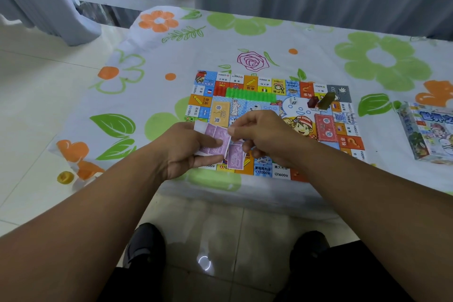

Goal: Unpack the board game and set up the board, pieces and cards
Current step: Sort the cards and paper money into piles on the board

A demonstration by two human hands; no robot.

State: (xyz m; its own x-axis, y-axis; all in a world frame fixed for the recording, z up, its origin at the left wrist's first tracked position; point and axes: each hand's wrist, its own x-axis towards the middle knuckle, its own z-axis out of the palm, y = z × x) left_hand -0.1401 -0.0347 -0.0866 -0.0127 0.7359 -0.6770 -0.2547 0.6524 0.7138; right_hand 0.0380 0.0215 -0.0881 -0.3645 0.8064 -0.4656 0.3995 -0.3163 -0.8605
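Note:
The colourful game board [326,95] lies flat on the flowered tablecloth. My left hand [188,148] holds a stack of purple paper money [215,141] above the board's near left corner. My right hand [264,135] pinches the edge of a note at the stack's right side. Another purple note [235,156] sits just below, over the board's near edge. A row of green plastic houses [250,94] and a few red ones [220,91] lie near the board's far edge. A dark red piece [313,101] and an olive piece [326,100] stand at the far right corner. A red card deck [324,127] rests right of centre.
The game box [427,130] lies on the table at the right edge of view. A small yellow object [65,177] sits at the table's near left corner. My shoes stand on the tiled floor under the near edge. Grey curtains hang behind the table.

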